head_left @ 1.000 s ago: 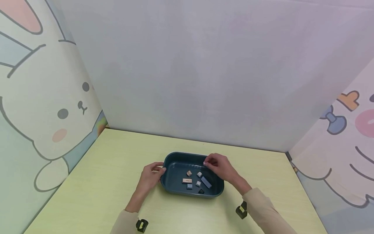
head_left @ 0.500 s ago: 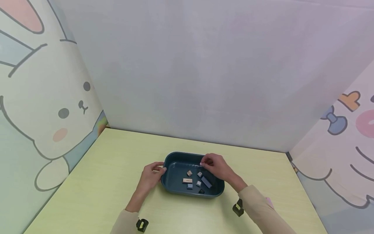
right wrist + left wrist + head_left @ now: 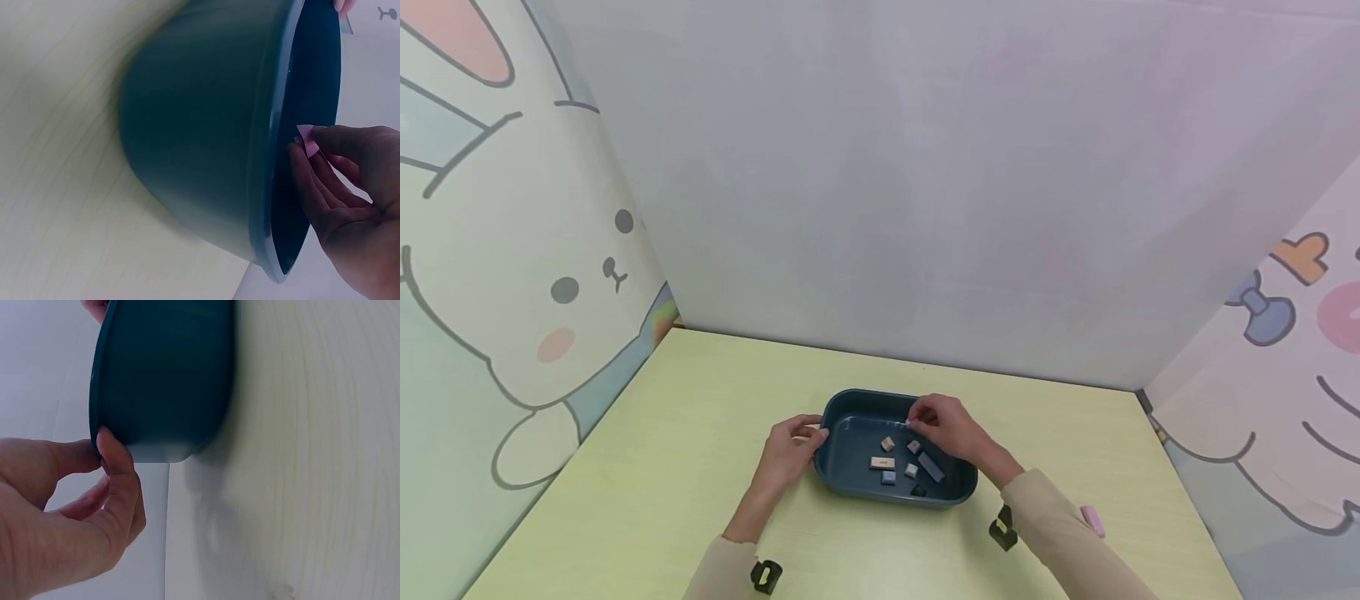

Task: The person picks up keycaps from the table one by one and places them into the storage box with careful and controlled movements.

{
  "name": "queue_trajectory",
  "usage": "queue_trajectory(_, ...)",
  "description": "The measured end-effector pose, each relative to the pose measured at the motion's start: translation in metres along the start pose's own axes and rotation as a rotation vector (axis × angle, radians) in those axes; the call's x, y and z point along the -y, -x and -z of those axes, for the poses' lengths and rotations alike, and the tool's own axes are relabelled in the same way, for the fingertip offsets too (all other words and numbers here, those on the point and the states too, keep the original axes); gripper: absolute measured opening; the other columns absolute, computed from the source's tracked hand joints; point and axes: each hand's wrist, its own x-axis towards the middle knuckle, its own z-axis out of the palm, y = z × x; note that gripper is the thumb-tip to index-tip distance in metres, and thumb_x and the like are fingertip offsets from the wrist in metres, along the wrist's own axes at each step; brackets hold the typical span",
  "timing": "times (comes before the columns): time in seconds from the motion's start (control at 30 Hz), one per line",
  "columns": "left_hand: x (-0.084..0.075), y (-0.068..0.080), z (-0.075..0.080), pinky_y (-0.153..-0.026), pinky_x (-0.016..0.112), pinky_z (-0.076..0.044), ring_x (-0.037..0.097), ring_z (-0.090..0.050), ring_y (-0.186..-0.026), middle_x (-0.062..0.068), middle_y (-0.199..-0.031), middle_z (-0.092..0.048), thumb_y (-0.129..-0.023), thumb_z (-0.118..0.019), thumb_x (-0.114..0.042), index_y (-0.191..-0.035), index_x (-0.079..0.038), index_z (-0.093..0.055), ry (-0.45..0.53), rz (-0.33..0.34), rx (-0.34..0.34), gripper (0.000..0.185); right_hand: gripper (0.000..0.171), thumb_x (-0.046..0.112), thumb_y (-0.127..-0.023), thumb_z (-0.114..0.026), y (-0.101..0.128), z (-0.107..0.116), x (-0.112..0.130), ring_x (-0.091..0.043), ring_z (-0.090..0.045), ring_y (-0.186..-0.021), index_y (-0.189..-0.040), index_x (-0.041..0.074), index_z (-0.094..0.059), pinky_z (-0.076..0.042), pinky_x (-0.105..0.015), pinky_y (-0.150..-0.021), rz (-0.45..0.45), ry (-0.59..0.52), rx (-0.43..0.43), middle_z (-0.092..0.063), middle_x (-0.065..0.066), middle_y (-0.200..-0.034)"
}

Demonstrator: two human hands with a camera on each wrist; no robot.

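Note:
A dark teal rectangular basin [image 3: 842, 479] sits on the table. My left hand [image 3: 788, 454] pinches its left rim between thumb and fingers, seen close in the left wrist view. My right hand [image 3: 947, 429] is over the basin's back right part, pinching a small pink keycap [image 3: 307, 140] between thumb and fingertips. On the basin floor lie several keycaps: a long cream keycap [image 3: 882, 463], a blue keycap [image 3: 888, 477], a long purplish-blue keycap [image 3: 931, 467], a beige keycap [image 3: 887, 444], two small whitish ones and a black keycap [image 3: 918, 490].
A long pink piece [image 3: 1092, 521] lies on the pale yellow table [image 3: 715, 400], right beside the right sleeve. Walls with cartoon prints stand at left and right, and a plain pale wall [image 3: 880, 208] rises behind the table.
My right hand has moved a little left over the basin with the pink keycap. Its sleeve has shifted left, uncovering the long pink piece on the table. The left hand stays on the rim.

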Motion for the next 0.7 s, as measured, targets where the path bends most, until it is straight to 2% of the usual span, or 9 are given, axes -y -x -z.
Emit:
queue_trajectory(0.33, 0.001, -0.001, -0.001, -0.058, 0.027, -0.053, 0.025, -0.067, -0.072, 0.013, -0.095, -0.068, -0.098, -0.068, -0.008, -0.124, 0.006, -0.067, 0.0, -0.012, 0.002, 0.029, 0.005, 0.003, -0.096, -0.071, -0.006, -0.007, -0.001, -0.015, -0.068, -0.087, -0.1, 0.006, -0.07, -0.058, -0.028, -0.077, 0.03, 0.04, 0.044, -0.07, -0.002, -0.097)
queue_trajectory(0.7, 0.004, -0.002, -0.003, -0.062, 0.034, -0.056, 0.024, -0.065, -0.071, 0.012, -0.093, -0.067, -0.098, -0.068, -0.007, -0.124, 0.004, -0.068, -0.01, 0.003, -0.001, 0.028, 0.004, 0.003, -0.096, -0.071, -0.006, -0.014, 0.001, -0.01, -0.066, -0.084, -0.099, 0.006, -0.071, -0.057, -0.027, -0.074, 0.045, 0.053, 0.074, -0.069, -0.001, -0.095)
